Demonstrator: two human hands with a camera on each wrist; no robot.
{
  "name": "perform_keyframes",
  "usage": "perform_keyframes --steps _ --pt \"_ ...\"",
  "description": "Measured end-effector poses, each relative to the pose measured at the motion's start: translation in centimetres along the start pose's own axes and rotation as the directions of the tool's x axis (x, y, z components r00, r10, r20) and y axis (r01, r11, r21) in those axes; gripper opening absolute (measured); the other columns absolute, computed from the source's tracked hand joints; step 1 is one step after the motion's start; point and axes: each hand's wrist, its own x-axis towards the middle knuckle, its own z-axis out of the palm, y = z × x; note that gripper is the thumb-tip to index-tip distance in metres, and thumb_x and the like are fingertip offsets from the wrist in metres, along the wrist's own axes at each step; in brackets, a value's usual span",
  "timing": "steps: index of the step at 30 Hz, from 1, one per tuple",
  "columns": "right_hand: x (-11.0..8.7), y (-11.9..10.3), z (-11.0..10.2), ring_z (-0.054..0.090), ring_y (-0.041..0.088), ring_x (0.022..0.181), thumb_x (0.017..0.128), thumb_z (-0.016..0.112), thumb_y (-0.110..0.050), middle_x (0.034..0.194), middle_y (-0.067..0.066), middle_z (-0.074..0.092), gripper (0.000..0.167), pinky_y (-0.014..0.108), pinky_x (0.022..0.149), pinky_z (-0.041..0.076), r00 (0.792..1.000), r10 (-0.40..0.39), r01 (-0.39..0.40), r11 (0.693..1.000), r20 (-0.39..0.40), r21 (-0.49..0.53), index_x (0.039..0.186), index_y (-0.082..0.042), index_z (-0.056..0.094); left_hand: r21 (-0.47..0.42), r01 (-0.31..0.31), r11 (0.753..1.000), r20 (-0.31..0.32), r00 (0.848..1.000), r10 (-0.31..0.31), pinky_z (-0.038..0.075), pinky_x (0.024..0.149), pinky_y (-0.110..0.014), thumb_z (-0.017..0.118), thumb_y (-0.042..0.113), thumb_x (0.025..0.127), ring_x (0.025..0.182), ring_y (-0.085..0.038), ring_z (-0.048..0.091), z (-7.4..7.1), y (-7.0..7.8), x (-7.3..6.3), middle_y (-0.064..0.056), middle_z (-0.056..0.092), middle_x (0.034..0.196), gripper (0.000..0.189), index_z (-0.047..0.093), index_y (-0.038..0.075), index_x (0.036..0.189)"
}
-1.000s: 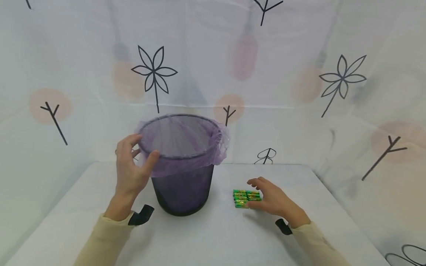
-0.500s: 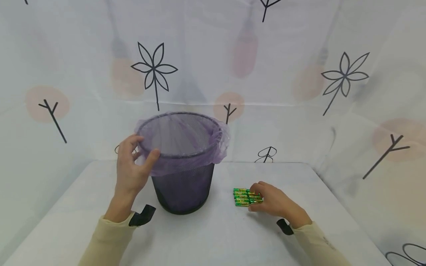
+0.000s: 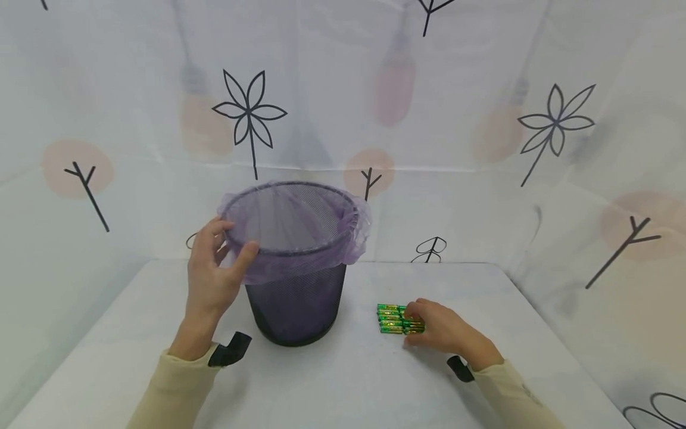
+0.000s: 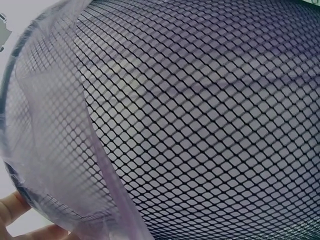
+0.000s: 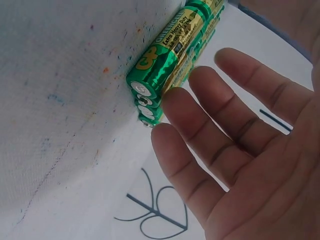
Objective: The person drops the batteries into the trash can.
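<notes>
A black mesh wastebasket (image 3: 300,310) with a thin purple bag (image 3: 300,268) folded over its rim stands upright left of centre. My left hand (image 3: 211,277) holds the rim at its left side, thumb toward the front; in the left wrist view, fingertips (image 4: 12,207) show at the rim's edge. To the right of the basket, several green and gold batteries (image 3: 391,320) lie side by side in two columns. My right hand (image 3: 442,326) reaches over their right end, fingers loosely bent. In the right wrist view the fingertips lie beside the batteries (image 5: 167,50), with no clear pinch.
Everything stands on a white-covered table (image 3: 343,387). A white cloth (image 3: 461,131) printed with flowers and twigs hangs behind and at both sides. Dark bands (image 3: 230,350) sit at both wrists. Small coloured specks mark the white surface in the right wrist view.
My right hand has come down onto the right end of the batteries, with the gap between thumb and fingers narrowing. My left hand stays at the basket's rim.
</notes>
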Motion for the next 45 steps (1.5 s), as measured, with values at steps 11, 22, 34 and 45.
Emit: perform_keyframes --steps 11,22,34,45 --pt "-0.01 -0.08 -0.01 0.047 0.011 0.078 0.072 0.083 -0.033 0.083 -0.01 0.052 0.03 0.033 0.073 0.045 0.998 0.03 -0.027 0.997 0.047 -0.067 0.089 -0.022 0.061 -0.024 0.009 1.0 -0.003 1.0 -0.009 0.044 0.101 -0.046 0.073 0.017 0.083 0.125 -0.033 0.048 -0.04 0.04 -0.05 -0.009 0.041 0.142 0.048 0.053 0.001 0.123" --pt "-0.17 -0.22 -0.01 0.048 0.012 0.074 0.075 0.081 -0.021 0.078 -0.008 0.053 0.022 0.032 0.066 0.042 0.994 0.065 -0.064 0.998 0.086 -0.019 0.084 -0.022 0.061 -0.018 -0.005 1.0 -0.008 1.0 0.005 0.044 0.1 -0.047 0.072 0.016 0.083 0.124 -0.035 0.048 0.02 -0.26 -0.1 -0.01 0.041 0.143 0.048 0.052 -0.001 0.123" --pt "-0.49 0.22 0.17 0.048 0.012 0.071 0.075 0.08 -0.016 0.076 -0.007 0.053 0.022 0.03 0.061 0.041 0.991 -0.019 0.013 0.999 0.133 0.046 0.082 -0.021 0.06 -0.016 -0.004 1.0 -0.009 1.0 0.004 0.045 0.099 -0.046 0.072 0.017 0.083 0.124 -0.035 0.049 0.14 -0.39 -0.07 -0.009 0.04 0.143 0.048 0.053 0.0 0.123" --pt "-0.56 0.44 0.0 0.048 0.011 0.069 0.077 0.078 -0.013 0.073 -0.007 0.053 0.019 0.027 0.058 0.04 0.98 -0.069 0.054 0.995 0.189 0.08 0.082 -0.021 0.062 -0.015 -0.007 1.0 -0.01 1.0 0.006 0.045 0.1 -0.047 0.072 0.018 0.083 0.123 -0.035 0.049 0.2 -0.43 -0.03 -0.009 0.04 0.144 0.049 0.052 0.0 0.124"
